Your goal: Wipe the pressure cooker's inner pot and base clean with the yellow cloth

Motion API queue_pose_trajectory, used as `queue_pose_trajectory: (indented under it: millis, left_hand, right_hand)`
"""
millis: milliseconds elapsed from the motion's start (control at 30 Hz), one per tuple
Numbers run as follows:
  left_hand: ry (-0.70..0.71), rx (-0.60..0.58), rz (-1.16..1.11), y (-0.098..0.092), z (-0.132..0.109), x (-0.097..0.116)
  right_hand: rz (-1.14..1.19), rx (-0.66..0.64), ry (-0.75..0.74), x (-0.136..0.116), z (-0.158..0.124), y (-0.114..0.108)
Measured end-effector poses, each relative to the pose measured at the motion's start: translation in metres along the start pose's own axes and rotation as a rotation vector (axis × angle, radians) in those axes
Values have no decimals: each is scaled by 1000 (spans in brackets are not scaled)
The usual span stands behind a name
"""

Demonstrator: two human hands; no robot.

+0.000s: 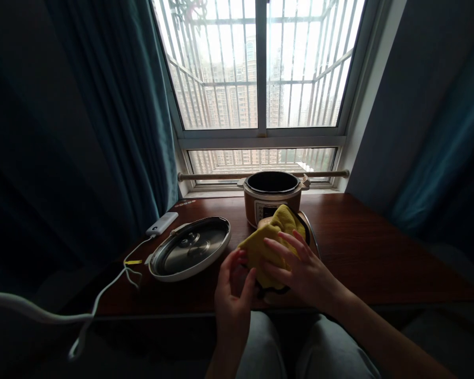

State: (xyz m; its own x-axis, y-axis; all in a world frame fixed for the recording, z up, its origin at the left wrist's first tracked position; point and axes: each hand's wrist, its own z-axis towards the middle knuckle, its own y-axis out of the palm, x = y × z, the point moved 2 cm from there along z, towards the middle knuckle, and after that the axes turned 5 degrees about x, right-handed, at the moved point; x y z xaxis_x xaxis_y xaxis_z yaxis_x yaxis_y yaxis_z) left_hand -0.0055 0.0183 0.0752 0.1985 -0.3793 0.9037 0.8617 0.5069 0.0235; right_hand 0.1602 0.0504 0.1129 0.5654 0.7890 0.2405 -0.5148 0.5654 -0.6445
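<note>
A yellow cloth [274, 237] is draped over a round, dark-rimmed pot [306, 231] that tilts toward me at the table's near edge. My right hand [302, 271] lies on the cloth with its fingers stretched out and spread, pressing it against the pot. My left hand [233, 287] is curled round the pot's near left edge, thumb and fingers closed on it just beside the cloth. Most of the pot is hidden by the cloth and my hands.
An open electric cooker body [272, 197] stands behind the pot by the window. Its lid [189, 252] lies upside down to the left. A white power adapter [161, 223] and cable [102, 295] run off the wooden table's [379, 247] left side. Curtains hang on both sides.
</note>
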Motion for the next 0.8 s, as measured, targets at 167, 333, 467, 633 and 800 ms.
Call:
queue_pose_trajectory:
  millis: [167,333,467,633,800]
  left_hand:
    - [271,-78,245,12,44,-5]
    - [540,-425,365,30,44,9]
    - [566,-550,433,50,33,9]
    - [623,-477,603,60,29,7]
    - [611,-398,735,74,24,21]
  right_hand:
    - [119,-93,-59,3,-2,7]
    - [237,-19,1,9,-4,1]
    - [334,17,136,13,-16,-8]
    - [510,336,877,31,-56,1]
    - [1051,331,1294,31,-76,23]
